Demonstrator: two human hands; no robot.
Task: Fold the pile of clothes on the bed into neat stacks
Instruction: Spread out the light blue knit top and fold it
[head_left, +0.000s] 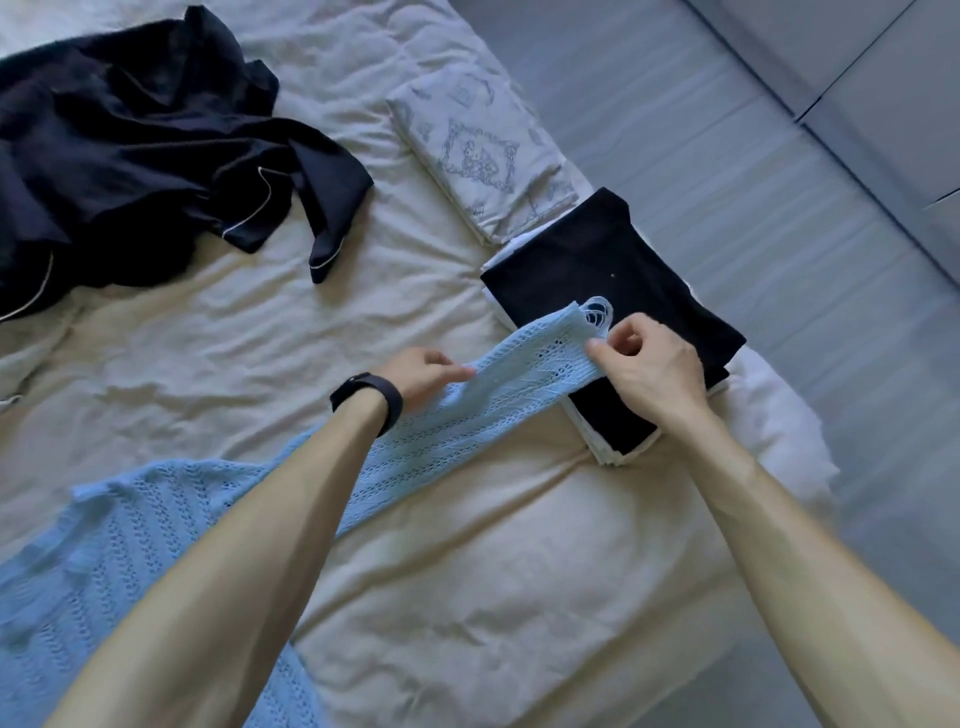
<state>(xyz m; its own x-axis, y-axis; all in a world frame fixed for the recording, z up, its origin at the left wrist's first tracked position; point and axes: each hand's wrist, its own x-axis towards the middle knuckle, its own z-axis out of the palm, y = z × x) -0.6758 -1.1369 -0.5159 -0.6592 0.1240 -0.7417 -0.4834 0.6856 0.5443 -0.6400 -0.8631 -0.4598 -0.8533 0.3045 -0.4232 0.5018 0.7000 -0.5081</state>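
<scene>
At the bed's right edge, right hand (649, 358) pinched the cuff end of the sleeve (519, 374), fingers curled on it. Left hand (421, 371) gripped the same sleeve farther down. Cuff end lay over the folded stack (597, 260). Rest of the blue knit top (130, 561) sprawled on the bed (467, 571), near-left. Judged light, limp, stretchy; open knit likely to snag. Best held at cuff and shoulder, not by the white loops (597, 307). Dark unfolded pile (130, 145) lay far-left.

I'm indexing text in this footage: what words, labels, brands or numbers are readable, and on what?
No text reads clearly.
Folded patterned cloth: grey printed drawings; any lettering too blurred to read.
Black wristband: shows nothing legible.
</scene>
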